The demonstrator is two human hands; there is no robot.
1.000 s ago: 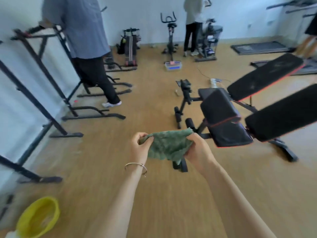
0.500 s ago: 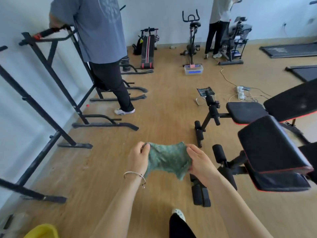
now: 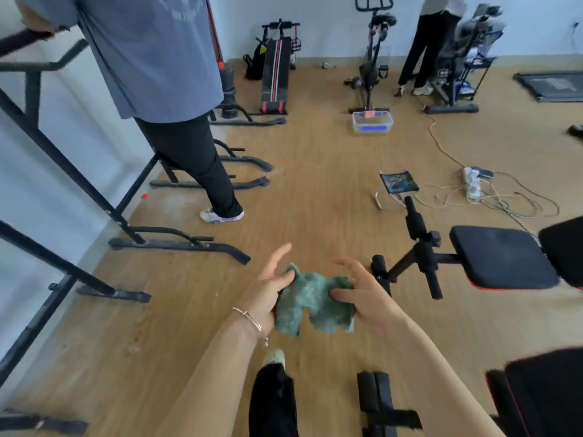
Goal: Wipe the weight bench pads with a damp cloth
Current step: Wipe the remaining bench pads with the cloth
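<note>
One cloth (image 3: pixel 312 302) — left hand (image 3: pixel 268 299), right hand (image 3: pixel 370 302) holding it, one seat pad (image 3: pixel 501 257)

The cloth (image 3: pixel 314 301) is green, rough-textured and crumpled into a loose bunch, its edges hanging in uneven folds. It is held above the wooden floor, between the left hand (image 3: pixel 271 293) and the right hand (image 3: pixel 370 299), each with a thumb pressed onto it. The seat pad (image 3: pixel 501 257) of the weight bench is black with a red lower edge; it lies flat to the right of the cloth, apart from it. A second black pad (image 3: pixel 564 250) adjoins it at the right edge. Another black, red-trimmed pad (image 3: pixel 549 392) sits at the lower right.
</note>
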